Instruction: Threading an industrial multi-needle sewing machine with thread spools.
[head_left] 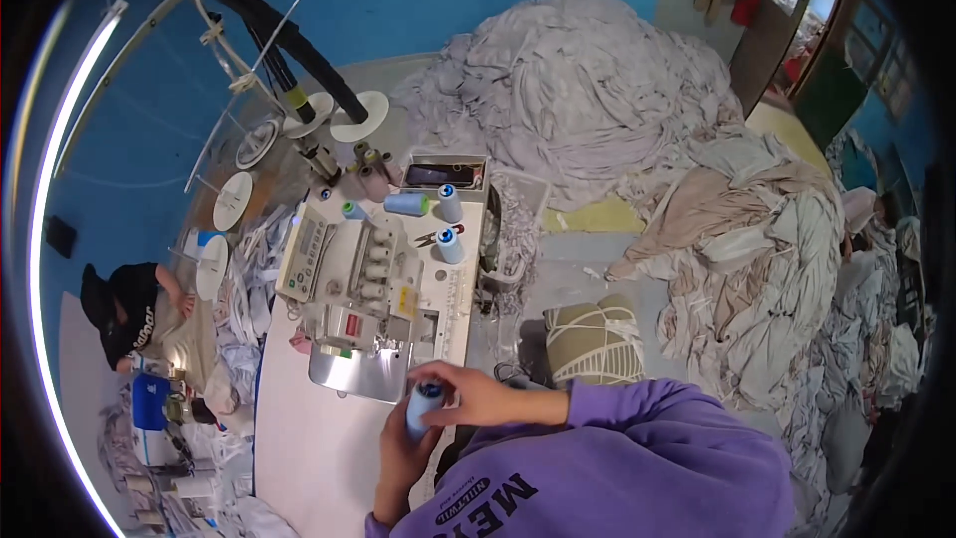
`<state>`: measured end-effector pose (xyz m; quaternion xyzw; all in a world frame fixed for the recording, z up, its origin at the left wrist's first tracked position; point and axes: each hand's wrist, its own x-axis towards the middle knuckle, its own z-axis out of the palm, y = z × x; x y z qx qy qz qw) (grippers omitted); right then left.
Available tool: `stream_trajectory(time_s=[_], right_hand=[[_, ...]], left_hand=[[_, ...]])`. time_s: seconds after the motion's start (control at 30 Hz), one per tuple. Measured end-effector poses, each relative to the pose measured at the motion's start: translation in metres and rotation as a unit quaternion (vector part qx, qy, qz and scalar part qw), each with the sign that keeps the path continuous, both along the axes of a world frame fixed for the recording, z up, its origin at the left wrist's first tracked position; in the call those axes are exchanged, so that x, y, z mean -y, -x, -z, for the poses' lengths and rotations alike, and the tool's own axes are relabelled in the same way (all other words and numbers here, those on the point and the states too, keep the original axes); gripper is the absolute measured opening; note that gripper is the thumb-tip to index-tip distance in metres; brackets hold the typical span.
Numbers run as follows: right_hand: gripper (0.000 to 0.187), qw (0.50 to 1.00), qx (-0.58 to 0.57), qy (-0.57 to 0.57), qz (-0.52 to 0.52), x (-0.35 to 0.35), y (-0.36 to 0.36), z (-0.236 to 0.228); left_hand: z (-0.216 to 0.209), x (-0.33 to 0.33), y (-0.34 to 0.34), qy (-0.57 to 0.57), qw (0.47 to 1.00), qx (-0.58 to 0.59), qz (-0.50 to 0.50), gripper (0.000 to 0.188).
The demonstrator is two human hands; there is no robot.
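Between my two hands stands a light blue thread spool (pixel 422 412) with a dark top, just in front of the overlock sewing machine (pixel 360 274). My left hand (pixel 402 455) wraps round its lower side. My right hand (pixel 476 396) grips the spool from the right, fingers bent over near its top. Two more upright blue spools, a nearer one (pixel 451 246) and a farther one (pixel 450 203), stand on the machine table's right side. Another blue spool (pixel 406 203) lies on its side behind the machine. Small scissors (pixel 426 239) rest beside the nearer upright spool.
A tray (pixel 445 171) holding a phone sits at the table's back. Thread stand discs (pixel 359 117) and a black hose (pixel 299 45) rise at left. A large heap of pale fabric (pixel 588 90) fills the back. At far left, another person (pixel 139 314) works.
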<state>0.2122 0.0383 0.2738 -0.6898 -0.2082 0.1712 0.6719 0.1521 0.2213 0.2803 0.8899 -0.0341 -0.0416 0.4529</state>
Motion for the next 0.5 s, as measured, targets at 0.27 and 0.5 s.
stream_trajectory(time_s=[0.27,0.5], right_hand=[[0.040,0.994,-0.100,-0.039,-0.032,0.065,-0.054,0.022],[0.033,0.959,-0.204,0.002,0.196,0.094,-0.085,0.026]], left_hand=[[0.005,0.055,-0.067,0.129,0.982,-0.101,0.092,0.054],[0.033,0.036,-0.053,0.212,0.952,-0.216,0.044,0.049]])
